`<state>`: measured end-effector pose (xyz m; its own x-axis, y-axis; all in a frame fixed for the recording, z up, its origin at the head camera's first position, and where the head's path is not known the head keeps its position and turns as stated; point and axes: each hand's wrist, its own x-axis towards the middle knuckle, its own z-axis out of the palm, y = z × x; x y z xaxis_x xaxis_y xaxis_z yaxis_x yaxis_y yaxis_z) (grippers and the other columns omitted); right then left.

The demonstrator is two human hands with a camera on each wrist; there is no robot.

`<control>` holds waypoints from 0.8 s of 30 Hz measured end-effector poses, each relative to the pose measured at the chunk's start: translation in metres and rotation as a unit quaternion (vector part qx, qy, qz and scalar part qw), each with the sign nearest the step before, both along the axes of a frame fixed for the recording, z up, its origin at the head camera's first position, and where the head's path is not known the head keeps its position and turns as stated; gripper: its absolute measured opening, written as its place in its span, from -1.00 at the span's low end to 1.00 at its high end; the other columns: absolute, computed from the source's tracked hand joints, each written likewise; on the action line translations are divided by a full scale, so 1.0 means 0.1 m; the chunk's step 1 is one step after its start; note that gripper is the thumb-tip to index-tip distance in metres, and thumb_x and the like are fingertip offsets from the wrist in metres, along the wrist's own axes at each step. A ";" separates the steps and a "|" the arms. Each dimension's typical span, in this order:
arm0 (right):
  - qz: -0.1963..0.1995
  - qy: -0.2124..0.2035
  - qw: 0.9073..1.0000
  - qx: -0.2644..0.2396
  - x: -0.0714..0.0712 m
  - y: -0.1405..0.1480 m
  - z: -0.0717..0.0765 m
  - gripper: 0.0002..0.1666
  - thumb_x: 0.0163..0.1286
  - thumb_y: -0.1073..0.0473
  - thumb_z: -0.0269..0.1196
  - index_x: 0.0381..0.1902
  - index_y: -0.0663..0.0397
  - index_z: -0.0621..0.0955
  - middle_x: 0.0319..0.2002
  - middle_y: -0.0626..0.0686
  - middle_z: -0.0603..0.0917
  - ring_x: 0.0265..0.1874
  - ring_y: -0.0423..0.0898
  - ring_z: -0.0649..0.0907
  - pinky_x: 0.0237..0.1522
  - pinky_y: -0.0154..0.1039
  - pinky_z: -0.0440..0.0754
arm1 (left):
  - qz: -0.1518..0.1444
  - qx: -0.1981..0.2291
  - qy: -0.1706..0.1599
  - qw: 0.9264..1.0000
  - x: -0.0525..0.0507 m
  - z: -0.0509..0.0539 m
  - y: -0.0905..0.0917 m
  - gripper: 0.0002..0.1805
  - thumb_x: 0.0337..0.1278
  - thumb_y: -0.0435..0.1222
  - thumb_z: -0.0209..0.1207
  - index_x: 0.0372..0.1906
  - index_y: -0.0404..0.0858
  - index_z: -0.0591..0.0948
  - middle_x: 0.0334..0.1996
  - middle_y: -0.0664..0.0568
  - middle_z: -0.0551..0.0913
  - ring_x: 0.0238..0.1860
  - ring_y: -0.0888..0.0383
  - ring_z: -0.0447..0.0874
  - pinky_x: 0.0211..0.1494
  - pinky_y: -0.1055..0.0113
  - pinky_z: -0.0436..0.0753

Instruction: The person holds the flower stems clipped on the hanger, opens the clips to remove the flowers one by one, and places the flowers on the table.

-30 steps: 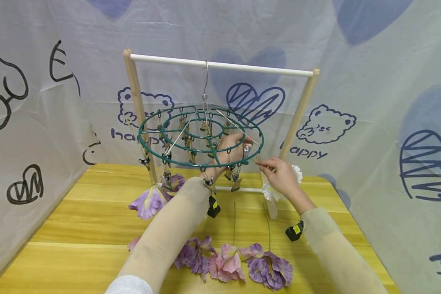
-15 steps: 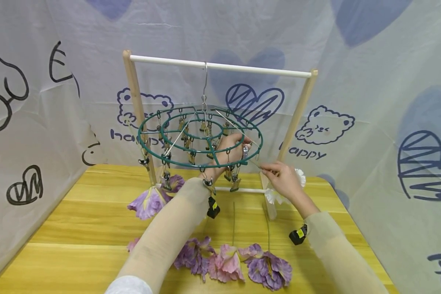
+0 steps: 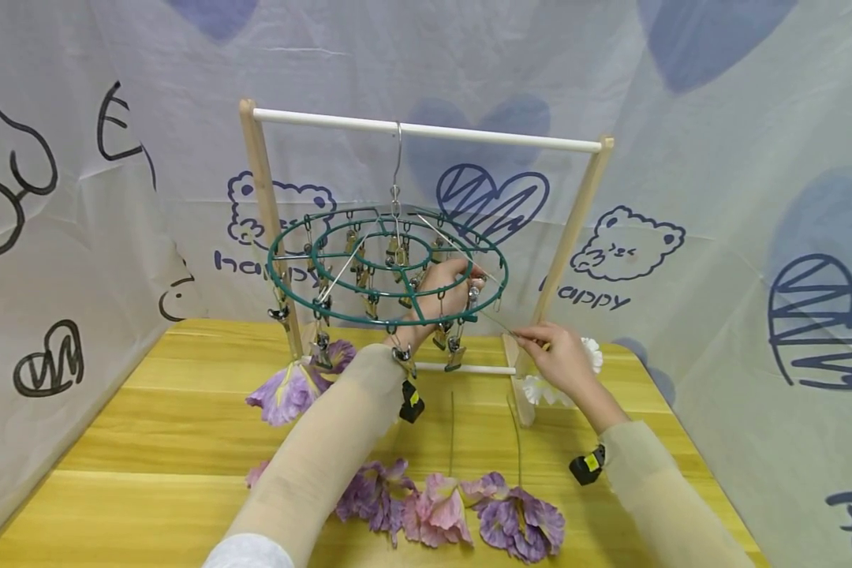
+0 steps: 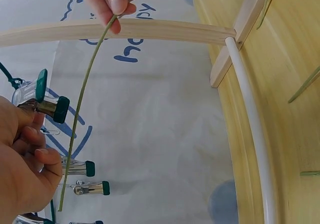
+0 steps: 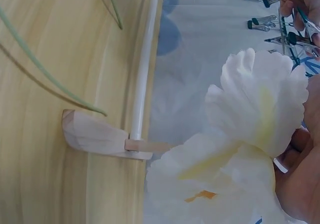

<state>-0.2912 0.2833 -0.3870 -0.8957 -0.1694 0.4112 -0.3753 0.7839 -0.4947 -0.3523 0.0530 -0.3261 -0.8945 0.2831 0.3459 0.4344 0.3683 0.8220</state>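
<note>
My left hand [image 3: 443,290] is under the right side of a round green clip hanger [image 3: 417,306]. It pinches a metal clip with green ends [image 4: 47,102]. My right hand [image 3: 559,359] is to the right of the hanger and pinches the thin green stem [image 4: 82,97] of a white artificial flower [image 5: 235,154]. The bloom hangs below that hand, partly hidden by it in the head view. The stem's free end passes close to the left fingers in the left wrist view; whether they touch, I cannot tell.
A wooden stand with a white bar [image 3: 468,132] carries the hanger, with several clips dangling. A purple flower [image 3: 287,390] hangs at the left. Purple and pink flowers [image 3: 436,509] lie along the table front, stems pointing back. Printed cloth [image 3: 745,260] surrounds the table.
My right hand has moved down and to the right with the white flower, away from the hanger's edge. The left hand stays in place at the clip.
</note>
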 end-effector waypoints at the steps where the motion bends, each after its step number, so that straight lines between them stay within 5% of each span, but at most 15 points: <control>1: 0.000 0.000 1.000 0.000 0.01 0.01 -0.01 -0.76 0.51 0.26 0.29 0.04 0.15 0.79 -0.18 0.10 0.78 -0.26 0.02 0.68 -0.34 -0.17 0.62 | -0.002 0.003 -0.002 1.000 0.00 0.00 0.00 -0.75 0.55 -0.20 0.16 0.05 -0.23 0.73 -0.05 -0.06 0.80 -0.32 0.05 0.67 -0.28 0.31 0.58; 15: -0.023 -0.023 0.999 0.007 0.13 0.17 -0.08 -0.74 0.54 0.21 0.27 0.09 0.09 0.78 -0.13 0.09 0.77 -0.22 0.03 0.68 -0.42 -0.22 0.59 | -0.032 0.035 0.001 0.999 -0.03 -0.05 -0.02 -0.73 0.55 -0.27 0.16 0.10 -0.33 0.72 0.03 -0.14 0.77 -0.04 -0.06 0.70 -0.07 0.27 0.61; 24: -0.029 -0.036 0.999 0.014 0.23 0.31 -0.13 -0.70 0.56 0.19 0.26 0.14 0.10 0.76 -0.10 0.11 0.77 -0.14 0.09 0.70 -0.35 -0.16 0.63 | -0.044 0.044 0.023 0.998 -0.08 -0.13 -0.05 -0.71 0.51 -0.24 0.21 0.14 -0.29 0.71 0.09 -0.13 0.75 -0.09 -0.05 0.65 0.00 0.15 0.64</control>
<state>-0.2677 0.3141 -0.4004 -0.9311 -0.1272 0.3419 -0.2937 0.8172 -0.4959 -0.3599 0.0476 -0.3387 -0.8495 0.3271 0.4140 0.5009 0.2534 0.8276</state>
